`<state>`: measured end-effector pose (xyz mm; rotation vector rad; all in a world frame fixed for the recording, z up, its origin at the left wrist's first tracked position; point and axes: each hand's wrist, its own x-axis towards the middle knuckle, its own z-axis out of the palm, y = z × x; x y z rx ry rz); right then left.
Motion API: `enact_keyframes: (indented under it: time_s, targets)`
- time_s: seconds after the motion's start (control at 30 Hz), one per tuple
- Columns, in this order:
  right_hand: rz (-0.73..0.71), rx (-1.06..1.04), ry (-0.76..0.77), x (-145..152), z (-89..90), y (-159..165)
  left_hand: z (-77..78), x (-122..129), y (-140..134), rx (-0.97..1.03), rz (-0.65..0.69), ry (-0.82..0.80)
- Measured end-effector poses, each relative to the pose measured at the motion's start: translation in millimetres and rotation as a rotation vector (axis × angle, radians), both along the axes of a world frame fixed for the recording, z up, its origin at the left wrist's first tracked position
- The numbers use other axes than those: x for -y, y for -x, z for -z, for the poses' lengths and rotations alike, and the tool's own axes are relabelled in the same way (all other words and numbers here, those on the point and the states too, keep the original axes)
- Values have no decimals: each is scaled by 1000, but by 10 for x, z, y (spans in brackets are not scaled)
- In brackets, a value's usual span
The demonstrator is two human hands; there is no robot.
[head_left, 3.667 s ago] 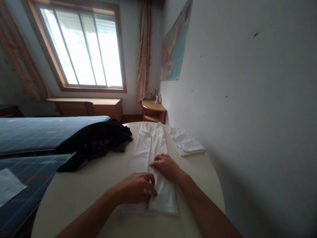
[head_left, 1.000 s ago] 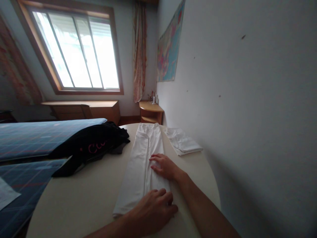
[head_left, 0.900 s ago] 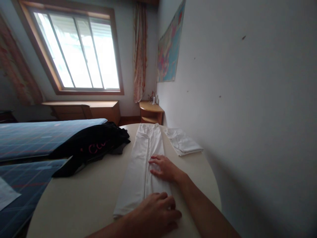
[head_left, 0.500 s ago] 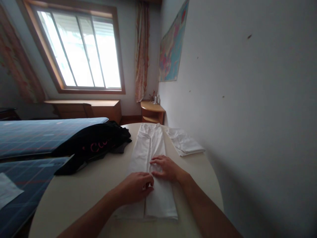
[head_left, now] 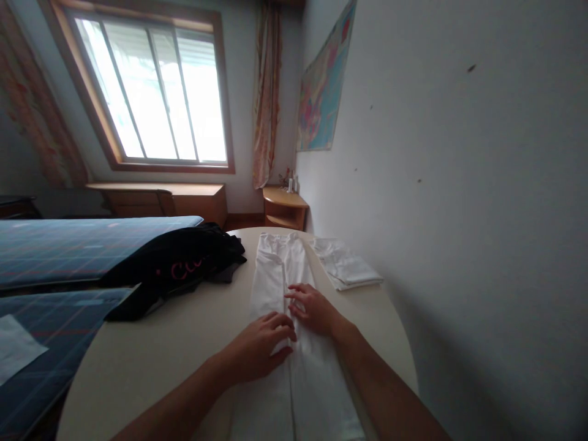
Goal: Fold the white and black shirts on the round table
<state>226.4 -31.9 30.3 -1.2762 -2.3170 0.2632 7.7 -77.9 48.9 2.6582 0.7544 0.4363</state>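
White trousers (head_left: 271,288) lie lengthwise on the round table, waistband at the far end and the legs side by side, running toward me to the bottom of the view. My left hand (head_left: 260,346) rests on the left leg near the middle gap, fingers loosely bent and thumb apart from them. A little farther up, my right hand (head_left: 315,309) lies over the right leg with its fingers spread and curved, fingertips by the same gap. Both hands are open and touch the cloth without visibly gripping it. Beyond the right hand sits a folded white garment (head_left: 349,266).
A black garment with pink lettering (head_left: 179,257) lies across the left edge of the pale round table (head_left: 151,361) and a blue plaid bed (head_left: 59,251). A white wall (head_left: 482,245) rises close on the right. A wooden corner stand (head_left: 287,199) is at the back.
The lower part of the trousers now reaches nearer to me, past the bottom of the view. My left hand's thumb and fingers have parted slightly. The camera has shifted a little.
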Motion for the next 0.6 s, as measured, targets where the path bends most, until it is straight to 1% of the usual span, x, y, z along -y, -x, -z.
enact_keyframes:
  time_s: [0.03,0.1,0.17,0.23,0.33,0.43,0.5,0.6]
  targets:
    - [3,20,-4,-11,24,11,29,-35,29,-29,-41,-21]
    - [-2,70,18,-21,45,28,97,-77,80,-118,-91,-13]
    - [9,117,25,-17,24,44,158,-84,111,-207,-105,26]
    - [47,175,-2,-6,-26,68,192,-72,119,-259,-98,55]
    - [98,323,-61,-5,-107,129,199,-53,110,-271,-96,58]
    - [132,425,-111,-23,-138,194,198,-54,106,-250,-95,53]
    - [149,414,-120,-34,-125,224,205,-60,109,-249,-99,53]
    - [168,325,-95,-32,-74,239,218,-67,115,-251,-101,51]
